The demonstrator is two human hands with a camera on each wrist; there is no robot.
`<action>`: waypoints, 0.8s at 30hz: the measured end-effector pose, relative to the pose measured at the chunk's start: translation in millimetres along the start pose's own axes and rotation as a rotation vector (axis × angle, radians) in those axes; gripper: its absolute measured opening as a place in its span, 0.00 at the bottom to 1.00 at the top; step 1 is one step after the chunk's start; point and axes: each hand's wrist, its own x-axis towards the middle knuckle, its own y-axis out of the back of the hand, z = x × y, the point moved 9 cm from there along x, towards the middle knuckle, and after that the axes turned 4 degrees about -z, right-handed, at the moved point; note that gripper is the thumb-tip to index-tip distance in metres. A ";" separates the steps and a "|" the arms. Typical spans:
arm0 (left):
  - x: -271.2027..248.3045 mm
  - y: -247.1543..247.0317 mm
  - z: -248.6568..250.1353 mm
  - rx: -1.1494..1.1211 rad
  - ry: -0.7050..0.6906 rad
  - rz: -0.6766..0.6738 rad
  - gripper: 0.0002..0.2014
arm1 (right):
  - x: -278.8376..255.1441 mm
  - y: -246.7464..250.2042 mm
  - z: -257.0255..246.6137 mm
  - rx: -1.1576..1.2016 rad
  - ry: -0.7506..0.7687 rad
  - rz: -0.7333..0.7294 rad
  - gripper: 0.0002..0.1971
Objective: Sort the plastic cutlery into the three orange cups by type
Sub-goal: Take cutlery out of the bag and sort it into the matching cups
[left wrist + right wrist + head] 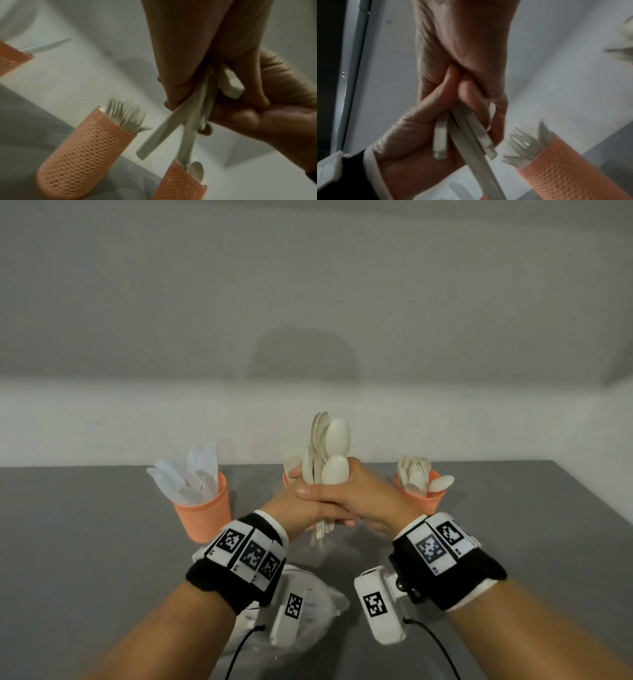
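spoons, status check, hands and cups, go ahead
Left hand and right hand both grip spoon bundle, bowls up. Held above middle cup. Spoon cup right, nothing blocking.

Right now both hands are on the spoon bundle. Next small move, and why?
Probably swing the spoons right and lower them, handles first, into the right cup. That cup already holds spoons; the middle cup holds forks and the left cup what look like knives. Left hand and right hand both grip the bundle.

Bare recording setup: grey table (102, 542), blank wall (308, 285).
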 end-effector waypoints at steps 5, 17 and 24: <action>24.8 -50.9 9.8 0.032 -0.004 -0.075 0.17 | -36.0 59.1 -4.3 0.032 0.082 0.167 0.14; 96.6 -87.9 -68.5 0.165 0.333 0.126 0.50 | -56.3 241.9 52.8 0.311 0.123 0.774 0.04; 133.6 -105.3 -61.1 0.092 0.164 0.124 0.45 | -16.2 227.1 100.4 0.096 0.019 0.720 0.02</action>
